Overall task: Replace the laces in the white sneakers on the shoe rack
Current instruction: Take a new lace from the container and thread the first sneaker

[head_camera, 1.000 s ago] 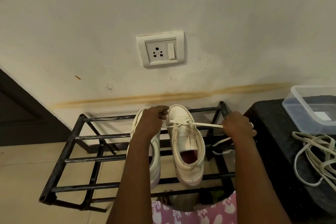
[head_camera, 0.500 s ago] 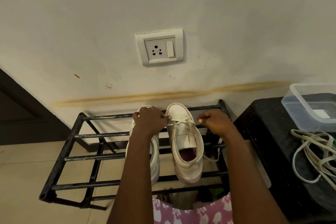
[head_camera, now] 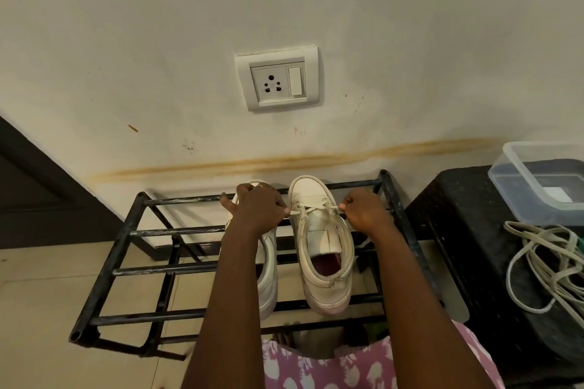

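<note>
Now that the right grip (head_camera: 363,213) is back in from its wide pull a second ago, it and the left grip (head_camera: 259,210) each pinch a lace (head_camera: 312,208) end at the far eyelets of the right sneaker (head_camera: 319,249) on the shoe rack (head_camera: 177,233). Guessing that row's snug, next eyelets up.

The one head-worn camera stands close over the shoe rack (head_camera: 151,270), at its front edge, looking forward and steeply down across it toward the wall (head_camera: 189,25) behind the rack.
</note>
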The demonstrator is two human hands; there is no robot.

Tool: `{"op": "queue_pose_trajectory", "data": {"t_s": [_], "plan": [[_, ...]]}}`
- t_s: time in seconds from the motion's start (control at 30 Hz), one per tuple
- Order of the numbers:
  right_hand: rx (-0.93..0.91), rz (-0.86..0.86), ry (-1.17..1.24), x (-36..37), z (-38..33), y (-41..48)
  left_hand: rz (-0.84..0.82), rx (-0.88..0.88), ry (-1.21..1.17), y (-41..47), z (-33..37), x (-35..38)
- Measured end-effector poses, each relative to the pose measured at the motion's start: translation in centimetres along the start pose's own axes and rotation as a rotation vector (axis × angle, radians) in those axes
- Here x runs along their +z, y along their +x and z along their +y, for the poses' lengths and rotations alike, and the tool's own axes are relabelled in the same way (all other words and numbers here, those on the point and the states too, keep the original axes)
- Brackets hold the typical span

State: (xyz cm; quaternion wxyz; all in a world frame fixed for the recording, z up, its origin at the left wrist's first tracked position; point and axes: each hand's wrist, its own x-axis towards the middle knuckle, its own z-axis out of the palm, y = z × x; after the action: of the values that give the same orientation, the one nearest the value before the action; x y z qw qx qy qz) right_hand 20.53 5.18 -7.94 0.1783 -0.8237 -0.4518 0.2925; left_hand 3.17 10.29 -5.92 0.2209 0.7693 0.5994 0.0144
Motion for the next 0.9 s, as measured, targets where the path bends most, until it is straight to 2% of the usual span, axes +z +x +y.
{"op": "queue_pose_trajectory", "data": {"t_s": [0.17,0.27,0.33,0.4,0.47,0.53,0.63,0.73,0.9], "plan": [[0.006,0.004,-0.047,0.1,0.2,0.0,0.023,-0.040,0.118,-0.1,0.3,0.1],[-0.041,-0.014,-0.017,-0.2,0.3,-0.2,0.124,-0.021,0.130,-0.1,0.4,0.2],[-0.081,0.002,0.010,-0.3,0.5,-0.3,0.255,0.011,-0.032,-0.2,0.1,-0.3],[-0.093,0.010,0.098,-0.3,0.7,-0.4,0.315,-0.032,-0.267,-0.5,0.1,-1.4],[-0.093,0.023,0.194,-0.2,0.8,-0.5,0.232,-0.144,-0.500,-0.4,0.4,-2.2],[-0.095,0.037,0.274,-0.2,0.9,-0.6,0.043,-0.278,-0.653,-0.8,1.1,-2.1],[-0.125,0.089,0.314,-0.3,0.8,-1.0,-0.116,-0.286,-0.521,-1.8,2.3,-0.6],[-0.140,0.171,0.316,-0.3,0.6,-1.3,-0.063,-0.209,-0.347,-3.4,3.8,0.9],[-0.132,0.171,0.268,0.4,0.5,-1.8,0.109,-0.366,-0.533,-3.3,4.5,3.0]]}}
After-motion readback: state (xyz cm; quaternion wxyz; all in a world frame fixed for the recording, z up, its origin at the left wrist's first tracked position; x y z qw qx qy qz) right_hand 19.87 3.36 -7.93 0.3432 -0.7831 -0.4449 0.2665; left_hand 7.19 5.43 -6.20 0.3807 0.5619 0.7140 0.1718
